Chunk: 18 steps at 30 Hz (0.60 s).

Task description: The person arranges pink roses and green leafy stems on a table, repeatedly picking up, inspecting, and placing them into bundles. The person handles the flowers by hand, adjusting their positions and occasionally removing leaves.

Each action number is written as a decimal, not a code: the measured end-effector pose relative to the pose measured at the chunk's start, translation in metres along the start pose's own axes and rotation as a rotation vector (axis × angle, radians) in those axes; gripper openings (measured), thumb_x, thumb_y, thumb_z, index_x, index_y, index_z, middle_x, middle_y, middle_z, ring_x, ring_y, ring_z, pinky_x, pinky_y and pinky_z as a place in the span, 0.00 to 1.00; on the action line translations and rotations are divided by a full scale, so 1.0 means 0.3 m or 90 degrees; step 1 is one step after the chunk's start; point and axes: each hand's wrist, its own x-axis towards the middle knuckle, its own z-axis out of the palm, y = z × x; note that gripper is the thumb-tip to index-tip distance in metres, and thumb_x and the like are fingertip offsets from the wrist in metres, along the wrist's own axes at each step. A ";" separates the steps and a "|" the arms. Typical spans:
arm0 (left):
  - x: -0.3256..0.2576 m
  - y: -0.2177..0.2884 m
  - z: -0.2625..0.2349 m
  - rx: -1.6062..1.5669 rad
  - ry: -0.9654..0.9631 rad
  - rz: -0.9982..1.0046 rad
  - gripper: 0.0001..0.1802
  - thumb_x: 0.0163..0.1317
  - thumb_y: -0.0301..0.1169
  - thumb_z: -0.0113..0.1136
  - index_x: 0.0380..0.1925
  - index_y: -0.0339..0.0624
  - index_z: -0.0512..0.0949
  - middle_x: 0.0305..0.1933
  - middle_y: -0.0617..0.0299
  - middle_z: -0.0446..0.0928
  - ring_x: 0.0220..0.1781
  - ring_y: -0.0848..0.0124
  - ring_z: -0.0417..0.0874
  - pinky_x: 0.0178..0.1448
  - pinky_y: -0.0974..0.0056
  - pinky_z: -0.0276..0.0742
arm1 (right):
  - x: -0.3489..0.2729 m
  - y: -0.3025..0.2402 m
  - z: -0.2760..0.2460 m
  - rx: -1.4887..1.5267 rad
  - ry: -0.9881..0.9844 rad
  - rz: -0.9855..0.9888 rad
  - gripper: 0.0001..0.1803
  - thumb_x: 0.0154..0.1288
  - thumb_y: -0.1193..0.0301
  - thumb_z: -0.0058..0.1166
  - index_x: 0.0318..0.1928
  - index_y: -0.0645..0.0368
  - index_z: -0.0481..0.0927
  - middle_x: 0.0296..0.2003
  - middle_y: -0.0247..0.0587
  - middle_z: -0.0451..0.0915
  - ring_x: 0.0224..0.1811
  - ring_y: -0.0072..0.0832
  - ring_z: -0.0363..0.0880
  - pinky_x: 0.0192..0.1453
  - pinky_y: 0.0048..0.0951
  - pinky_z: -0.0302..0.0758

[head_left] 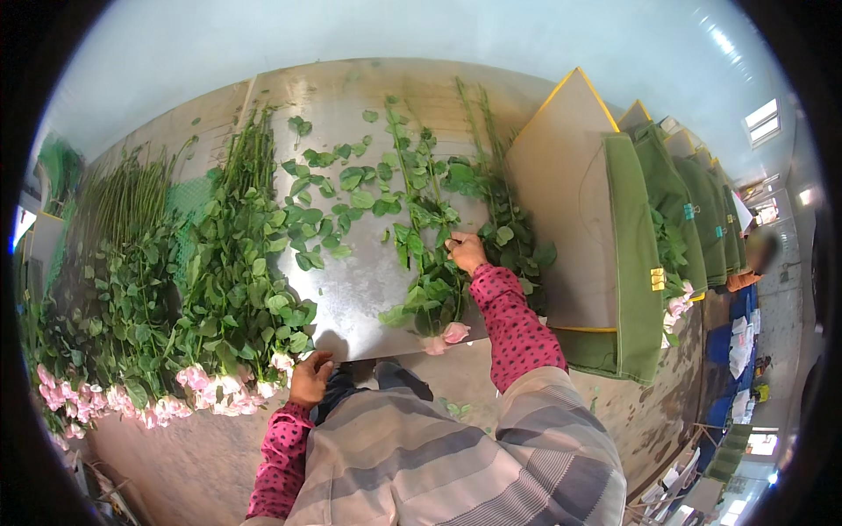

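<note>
My right hand [467,252] reaches over the metal table and closes on the leafy stem of a rose [425,215]. Pale pink blooms [454,333] at the stems' near end hang by the table's front edge. More leafy stems lie just right of this hand, against an upright board. My left hand [311,379] is at the front edge, beside the blooms of a large rose pile [250,237]. Its thumb and fingers are loosely bent and a little apart, with nothing visible between them.
Rose piles [132,289] cover the table's left side, blooms toward me. Loose leaves [355,180] are scattered over the metal tabletop [351,298]. On the right, a tall grey board [566,202] with yellow edging carries green cloth [631,263]. A person [745,272] is beyond the cloth-covered boards.
</note>
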 end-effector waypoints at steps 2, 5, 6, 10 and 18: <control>0.011 -0.015 0.003 0.035 -0.005 0.006 0.15 0.65 0.27 0.54 0.49 0.29 0.75 0.40 0.53 0.82 0.40 0.69 0.82 0.47 0.66 0.77 | 0.002 0.003 -0.001 0.033 0.001 -0.003 0.23 0.65 0.73 0.55 0.58 0.73 0.72 0.48 0.49 0.82 0.31 0.25 0.82 0.38 0.28 0.77; 0.021 -0.024 0.016 0.045 0.006 0.035 0.15 0.64 0.30 0.56 0.48 0.33 0.77 0.37 0.50 0.83 0.41 0.67 0.84 0.46 0.65 0.78 | -0.002 0.002 0.010 0.071 0.023 -0.027 0.20 0.65 0.73 0.56 0.54 0.72 0.76 0.43 0.46 0.83 0.28 0.25 0.81 0.37 0.27 0.76; 0.026 -0.022 0.014 0.072 -0.010 0.003 0.15 0.64 0.31 0.56 0.48 0.34 0.77 0.40 0.49 0.83 0.43 0.65 0.84 0.49 0.64 0.78 | -0.003 0.008 0.013 0.083 0.034 -0.036 0.18 0.65 0.73 0.55 0.53 0.71 0.77 0.41 0.44 0.83 0.27 0.24 0.80 0.36 0.27 0.76; 0.043 0.024 0.021 0.226 -0.034 -0.021 0.18 0.67 0.38 0.53 0.51 0.39 0.77 0.47 0.45 0.81 0.50 0.55 0.83 0.55 0.59 0.76 | 0.063 0.093 0.019 0.142 0.008 -0.095 0.05 0.65 0.77 0.52 0.32 0.65 0.78 0.25 0.32 0.76 0.22 0.20 0.74 0.27 0.28 0.70; 0.044 -0.031 0.037 0.079 -0.048 -0.002 0.17 0.65 0.30 0.56 0.51 0.33 0.76 0.45 0.51 0.82 0.47 0.66 0.83 0.52 0.64 0.76 | 0.015 0.021 0.009 0.110 -0.021 -0.056 0.10 0.66 0.74 0.53 0.40 0.72 0.80 0.36 0.42 0.81 0.31 0.25 0.79 0.39 0.25 0.77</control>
